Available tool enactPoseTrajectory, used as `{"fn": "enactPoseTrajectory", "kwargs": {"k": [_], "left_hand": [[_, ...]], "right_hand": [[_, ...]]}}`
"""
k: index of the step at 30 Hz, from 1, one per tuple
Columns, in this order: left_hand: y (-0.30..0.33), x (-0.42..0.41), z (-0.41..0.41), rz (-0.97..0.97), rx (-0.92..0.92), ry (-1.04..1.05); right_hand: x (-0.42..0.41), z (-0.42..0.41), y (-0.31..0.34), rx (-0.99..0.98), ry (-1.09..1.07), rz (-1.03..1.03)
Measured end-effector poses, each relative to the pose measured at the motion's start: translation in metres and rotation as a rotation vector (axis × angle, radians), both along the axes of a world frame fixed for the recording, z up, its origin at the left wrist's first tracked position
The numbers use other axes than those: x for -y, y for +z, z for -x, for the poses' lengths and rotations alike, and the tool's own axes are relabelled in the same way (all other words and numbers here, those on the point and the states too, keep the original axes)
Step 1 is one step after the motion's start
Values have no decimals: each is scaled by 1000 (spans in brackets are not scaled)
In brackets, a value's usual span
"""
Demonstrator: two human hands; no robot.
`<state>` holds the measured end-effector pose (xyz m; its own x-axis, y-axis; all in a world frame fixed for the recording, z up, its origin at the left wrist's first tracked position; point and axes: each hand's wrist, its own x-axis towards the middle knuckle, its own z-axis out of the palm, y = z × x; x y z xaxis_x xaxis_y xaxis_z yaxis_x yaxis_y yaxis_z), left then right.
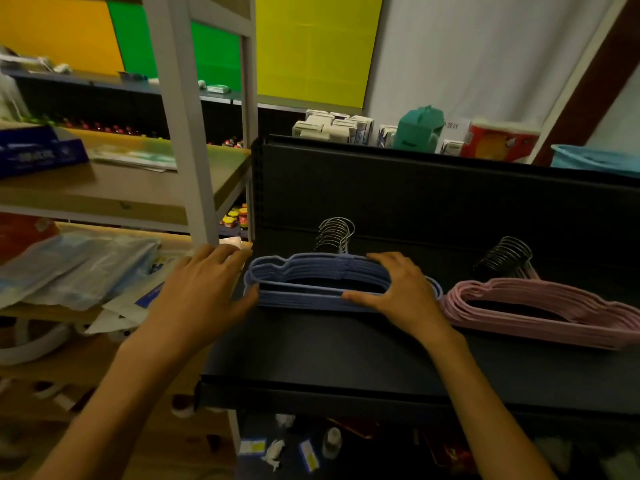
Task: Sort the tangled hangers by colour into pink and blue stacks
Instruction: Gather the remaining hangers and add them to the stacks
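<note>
A stack of blue hangers [311, 268] lies flat on the dark shelf [329, 348], its metal hooks [335, 233] pointing to the back panel. My left hand [204, 289] is at the stack's left end, thumb touching the blue bars, fingers stretched over the shelf's left edge. My right hand [403, 289] grips the stack's right part, fingers over the top bars and thumb along the front bar. A stack of pink hangers [540, 306] lies to the right, apart from both hands, with dark hooks [507, 254] at the back.
A black perforated back panel [433, 202] rises behind the shelf. A white rack post [187, 133] and wooden shelves with plastic-wrapped packs [69, 265] stand to the left. Boxes, a teal container [419, 129] and a red pack sit above the panel. Small items lie below the shelf.
</note>
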<state>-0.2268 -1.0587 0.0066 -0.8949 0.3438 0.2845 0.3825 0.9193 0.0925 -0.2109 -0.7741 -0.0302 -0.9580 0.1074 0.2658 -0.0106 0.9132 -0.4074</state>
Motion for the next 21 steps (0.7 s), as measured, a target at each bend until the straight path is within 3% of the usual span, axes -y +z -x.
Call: {"fn": "enactPoseTrajectory", "kwargs": {"k": [21], "left_hand": [[-8,-9,13,-3,69,-42]], "right_hand": [[2,2,-6,-26,33,-40]]}}
